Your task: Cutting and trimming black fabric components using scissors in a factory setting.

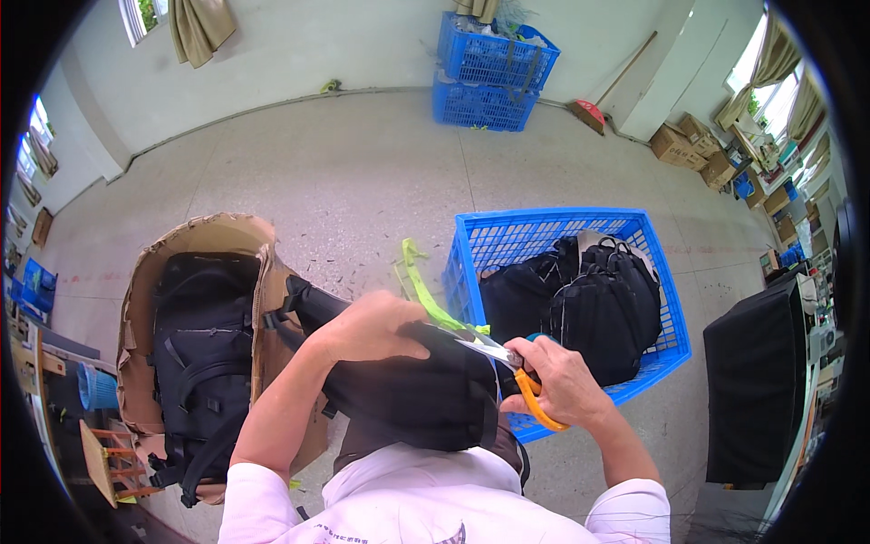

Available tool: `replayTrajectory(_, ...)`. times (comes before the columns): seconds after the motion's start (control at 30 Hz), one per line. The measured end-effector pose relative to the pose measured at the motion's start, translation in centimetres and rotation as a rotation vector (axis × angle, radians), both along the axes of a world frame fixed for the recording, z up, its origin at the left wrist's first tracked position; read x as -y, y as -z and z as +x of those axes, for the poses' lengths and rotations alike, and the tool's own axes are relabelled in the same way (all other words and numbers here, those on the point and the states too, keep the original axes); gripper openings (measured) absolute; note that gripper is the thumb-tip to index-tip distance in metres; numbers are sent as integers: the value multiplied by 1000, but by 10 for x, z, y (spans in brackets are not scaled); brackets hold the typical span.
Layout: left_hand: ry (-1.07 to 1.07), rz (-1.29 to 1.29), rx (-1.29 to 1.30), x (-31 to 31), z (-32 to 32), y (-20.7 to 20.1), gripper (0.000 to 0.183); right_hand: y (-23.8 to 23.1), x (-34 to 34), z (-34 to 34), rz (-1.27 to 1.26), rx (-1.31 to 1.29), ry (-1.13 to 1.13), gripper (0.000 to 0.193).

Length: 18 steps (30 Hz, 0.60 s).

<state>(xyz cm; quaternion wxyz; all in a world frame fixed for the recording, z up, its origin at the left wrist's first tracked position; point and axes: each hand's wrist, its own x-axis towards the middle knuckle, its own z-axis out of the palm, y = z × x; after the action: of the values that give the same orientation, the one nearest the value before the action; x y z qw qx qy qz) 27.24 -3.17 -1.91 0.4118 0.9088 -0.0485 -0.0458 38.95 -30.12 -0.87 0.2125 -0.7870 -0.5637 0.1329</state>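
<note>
A black backpack [412,390] lies across my lap. My left hand [385,326] rests on its upper side, fingers bent over the fabric; what they grip, if anything, is hidden. In my right hand [564,385] is a pair of scissors [535,399] with orange handles, the blades pointing left along the bag's far edge. A bright yellow-green strip [419,286] runs from the blades up and away past the left hand. To the right stands a blue plastic crate [469,263] with several black backpacks [603,313] in it.
An open cardboard box [136,354] with black bags [204,335] stands at my left. Stacked blue crates [489,82] and a broom [589,113] are by the far wall. Cardboard boxes [680,150] sit at the far right, a black-covered stand [752,390] nearer. A small wooden stool [109,462] is lower left.
</note>
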Motion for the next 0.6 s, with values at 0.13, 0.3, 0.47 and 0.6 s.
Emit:
replayTrajectory(0.13,8,-37,31,0,-2,2,34,-11,-13,1,-12,145,-58,65)
replayTrajectory(0.3,-44,-48,16,-5,-6,7,34,-16,-23,1,38,268,-128,49)
replayTrajectory(0.47,-36,-96,49,-5,-6,7,33,-15,-28,2,-5,292,-124,40)
replayTrajectory(0.6,-60,-56,53,-7,-9,9,34,-20,-35,0,12,303,-136,42)
